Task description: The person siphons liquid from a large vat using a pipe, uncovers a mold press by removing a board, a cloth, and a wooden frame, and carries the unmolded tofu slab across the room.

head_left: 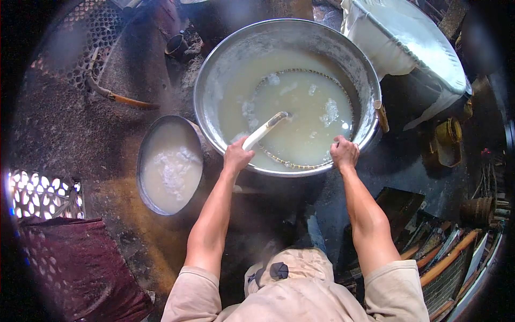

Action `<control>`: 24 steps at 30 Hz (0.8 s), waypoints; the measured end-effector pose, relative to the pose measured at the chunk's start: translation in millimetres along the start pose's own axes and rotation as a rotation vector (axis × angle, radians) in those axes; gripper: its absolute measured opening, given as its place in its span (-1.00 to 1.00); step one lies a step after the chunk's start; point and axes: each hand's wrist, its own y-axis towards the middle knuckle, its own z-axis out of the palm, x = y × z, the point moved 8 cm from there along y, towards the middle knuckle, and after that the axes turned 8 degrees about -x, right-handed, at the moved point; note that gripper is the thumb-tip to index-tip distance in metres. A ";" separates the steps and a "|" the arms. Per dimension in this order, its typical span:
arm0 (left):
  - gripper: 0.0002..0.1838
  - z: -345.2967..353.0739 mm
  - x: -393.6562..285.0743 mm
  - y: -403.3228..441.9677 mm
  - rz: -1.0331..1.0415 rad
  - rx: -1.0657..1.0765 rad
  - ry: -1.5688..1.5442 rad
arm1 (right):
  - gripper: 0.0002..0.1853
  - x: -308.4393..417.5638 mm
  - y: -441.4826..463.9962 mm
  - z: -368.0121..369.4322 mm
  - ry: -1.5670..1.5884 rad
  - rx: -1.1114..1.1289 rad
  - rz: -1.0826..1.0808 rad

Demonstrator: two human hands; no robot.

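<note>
A large metal basin [206, 70] in front of me holds cloudy, pale liquid with white foam patches. In it sits a ring with a beaded-looking rim [300, 70], mostly at the liquid's surface. My left hand [237, 155] is closed round a white, stick-like handle [263, 130], which slants over the basin; its far end reaches the liquid, and whatever may be below is hidden. At the near right side of the basin, my right hand [345, 152] is closed where the ring and the basin's rim meet. Its fingers hide which of them it grips.
A smaller tub [140, 174] of cloudy liquid with white foam stands at the left. Beyond the basin on the right is a cloth-draped vat [383, 51]. A curved wooden-handled tool [126, 99] lies at upper left, and a yellow container [448, 131] at right.
</note>
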 end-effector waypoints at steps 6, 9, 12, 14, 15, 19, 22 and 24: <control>-0.40 2.4 2.5 0.8 0.002 -0.006 -0.008 | -0.76 1.3 -0.8 -3.3 0.002 -0.005 0.003; -0.41 1.8 2.4 0.7 0.007 -0.014 -0.005 | -0.76 1.1 -0.7 -3.2 -0.001 0.002 0.008; -0.41 1.5 1.7 0.2 0.011 -0.020 -0.011 | -0.76 0.9 -1.2 -3.6 0.006 0.007 0.016; -0.41 0.1 0.1 -0.6 0.009 -0.019 -0.011 | -0.76 0.9 -1.1 -3.9 0.014 0.008 0.020; -0.41 -0.6 -0.5 -1.0 0.008 -0.018 -0.012 | -0.76 0.7 -0.9 -3.9 0.016 0.007 0.021; -0.40 1.2 1.9 -0.4 0.030 -0.024 -0.029 | -0.75 1.5 -0.8 -4.9 0.013 0.006 0.016; -0.40 1.4 2.3 -0.7 0.052 -0.029 -0.051 | -0.75 0.2 -0.8 -2.1 0.018 -0.010 0.008; -0.40 0.9 2.1 -1.5 0.057 -0.031 -0.026 | -0.75 -1.1 -0.4 -0.2 0.015 -0.008 0.005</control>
